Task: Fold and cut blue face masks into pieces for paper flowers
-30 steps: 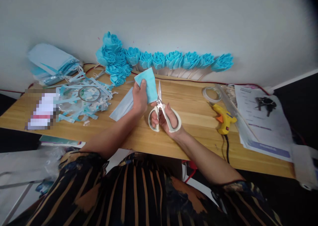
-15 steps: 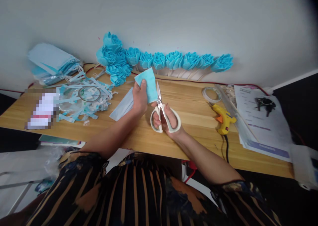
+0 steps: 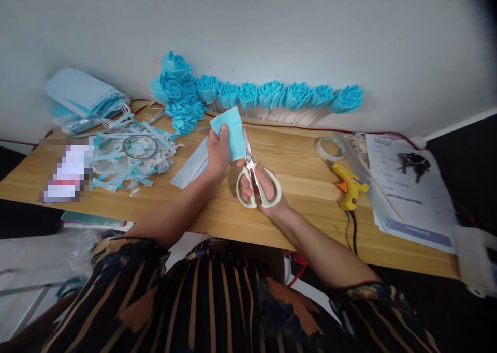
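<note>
My left hand [image 3: 218, 153] pinches a folded light-blue piece of mask fabric [image 3: 233, 130], held upright over the wooden table [image 3: 303, 177]. My right hand [image 3: 261, 187] has its fingers through the white handles of a pair of scissors [image 3: 253, 173]. The blades lie against the right edge of the blue piece and are nearly closed. A flat pale-blue mask sheet [image 3: 192, 162] rests on the table just left of my left hand.
Blue fabric flowers [image 3: 256, 94] line the wall. At the left are a pile of cut strips with a tape roll [image 3: 139, 146], and stacked masks [image 3: 83, 97]. To the right lie another tape roll [image 3: 331, 147], a yellow glue gun [image 3: 349, 185] and papers [image 3: 407, 185].
The scissor handles have drawn together and the blades have closed along the right edge of the blue piece. My left hand has held still.
</note>
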The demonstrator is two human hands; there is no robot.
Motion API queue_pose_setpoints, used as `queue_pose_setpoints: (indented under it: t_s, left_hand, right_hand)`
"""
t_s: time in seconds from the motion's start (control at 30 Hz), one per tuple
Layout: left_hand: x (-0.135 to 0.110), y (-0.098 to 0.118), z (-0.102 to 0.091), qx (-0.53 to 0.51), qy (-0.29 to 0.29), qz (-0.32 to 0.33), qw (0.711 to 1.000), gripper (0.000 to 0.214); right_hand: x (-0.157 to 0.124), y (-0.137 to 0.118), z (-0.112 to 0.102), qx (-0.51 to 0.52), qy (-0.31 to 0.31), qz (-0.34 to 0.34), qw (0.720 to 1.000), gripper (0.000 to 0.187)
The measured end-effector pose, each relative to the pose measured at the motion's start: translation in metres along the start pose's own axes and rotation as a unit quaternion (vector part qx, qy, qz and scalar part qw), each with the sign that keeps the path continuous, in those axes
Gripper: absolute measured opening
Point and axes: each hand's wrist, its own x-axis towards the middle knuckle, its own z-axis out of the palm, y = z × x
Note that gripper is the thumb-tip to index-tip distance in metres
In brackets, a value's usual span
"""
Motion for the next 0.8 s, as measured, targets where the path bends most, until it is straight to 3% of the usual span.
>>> queue_pose_setpoints:
  t_s: [0.4, 0.67, 0.8]
  left_hand:
    - [-0.001, 0.004, 0.002, -0.013, 0.004, -0.012, 1.0, 0.021]
    - [-0.007, 0.02, 0.005, -0.082, -0.045, -0.133, 0.987, 0.026]
    - [-0.003, 0.014, 0.003, -0.089, -0.063, -0.137, 0.985, 0.042]
  right_hand:
    - [-0.003, 0.0, 0.001, -0.001, 0.01, -0.012, 1.0, 0.059]
    - [-0.003, 0.0, 0.0, -0.002, 0.012, -0.024, 1.0, 0.055]
    - [-0.002, 0.002, -0.002, -0.007, 0.011, -0.026, 1.0, 0.055]
